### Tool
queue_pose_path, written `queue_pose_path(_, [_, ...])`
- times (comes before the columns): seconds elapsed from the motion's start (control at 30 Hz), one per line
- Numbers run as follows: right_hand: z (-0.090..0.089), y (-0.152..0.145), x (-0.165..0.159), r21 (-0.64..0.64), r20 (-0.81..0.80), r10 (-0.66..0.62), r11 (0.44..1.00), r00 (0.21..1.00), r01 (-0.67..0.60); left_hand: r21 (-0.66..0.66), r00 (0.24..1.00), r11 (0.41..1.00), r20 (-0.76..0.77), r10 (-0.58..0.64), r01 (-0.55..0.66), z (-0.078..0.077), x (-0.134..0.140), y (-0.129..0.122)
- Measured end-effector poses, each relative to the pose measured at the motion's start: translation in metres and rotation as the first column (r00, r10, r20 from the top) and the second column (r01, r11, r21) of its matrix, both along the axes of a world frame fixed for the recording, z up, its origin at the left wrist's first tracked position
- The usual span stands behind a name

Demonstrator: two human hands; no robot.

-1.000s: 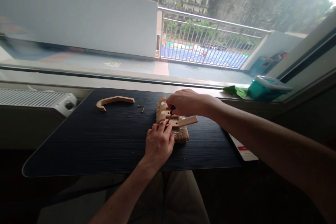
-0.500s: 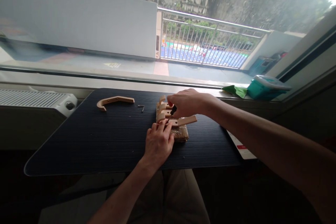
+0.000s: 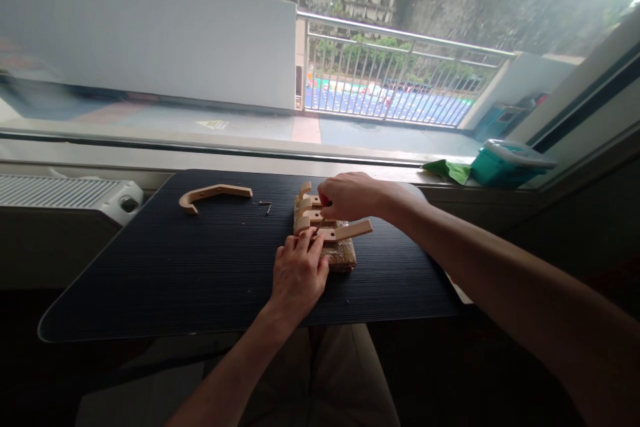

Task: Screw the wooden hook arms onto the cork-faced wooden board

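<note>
My right hand (image 3: 349, 196) is closed around the dark handle of a screwdriver (image 3: 321, 223), whose shaft slants down to the nearest wooden hook (image 3: 354, 229). That hook lies across a brown wooden block (image 3: 342, 260), which looks wrapped in clear film. My left hand (image 3: 299, 272) presses its fingertips on the hook's curved end and steadies it against the block, close to the screwdriver tip. Two more hooks (image 3: 314, 215) sit farther back on the block, partly behind my right hand. The screw under the tip is hidden by my fingers.
A loose wooden hook (image 3: 218, 189) and a few small screws (image 3: 269, 209) lie on the dark table (image 3: 165, 273). A teal box (image 3: 510, 165) and a green cloth (image 3: 447, 171) rest on the windowsill. A white radiator (image 3: 70, 193) stands at the left.
My right hand has turned slightly around the screwdriver, and its handle shows less now. The whole view has shifted a little; the left hand stays on the hook.
</note>
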State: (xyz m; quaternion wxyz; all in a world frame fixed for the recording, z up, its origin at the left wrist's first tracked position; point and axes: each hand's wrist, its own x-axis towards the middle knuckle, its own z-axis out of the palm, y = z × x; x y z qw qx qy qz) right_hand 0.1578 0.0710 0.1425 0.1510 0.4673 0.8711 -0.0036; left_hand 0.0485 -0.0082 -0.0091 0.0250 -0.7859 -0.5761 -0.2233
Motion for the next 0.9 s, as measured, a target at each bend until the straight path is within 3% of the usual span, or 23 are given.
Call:
queue_pose_path(0.17, [0.005, 0.001, 0.005, -0.101, -0.086, 0.059, 0.993, 0.995, -0.067, 0.027, 0.999, 1.000, -0.048, 0.007, -0.006, 0.002, 0.006, 0.002])
queue_pose_path(0.33, [-0.006, 0.002, 0.020, 0.018, -0.256, 0.161, 0.987, 0.953, -0.162, 0.069, 0.994, 0.997, -0.111, 0.024, -0.016, 0.000, 0.014, 0.008])
queue_pose_path(0.5, [-0.028, 0.008, 0.030, 0.149, -0.410, 0.168, 0.982, 0.897, -0.116, 0.136, 0.982, 0.991, -0.190, 0.024, 0.002, -0.003, 0.018, 0.013])
queue_pose_path(0.67, [-0.034, 0.017, 0.032, 0.111, -0.506, 0.032, 0.993, 0.862, 0.028, 0.192, 0.977, 0.981, -0.213, 0.015, 0.027, -0.005, 0.023, 0.019])
queue_pose_path(0.9, [-0.026, 0.023, 0.048, 0.038, -0.523, 0.183, 0.981, 0.832, -0.192, 0.161, 0.975, 0.986, -0.224, -0.009, 0.046, -0.004, 0.026, 0.023])
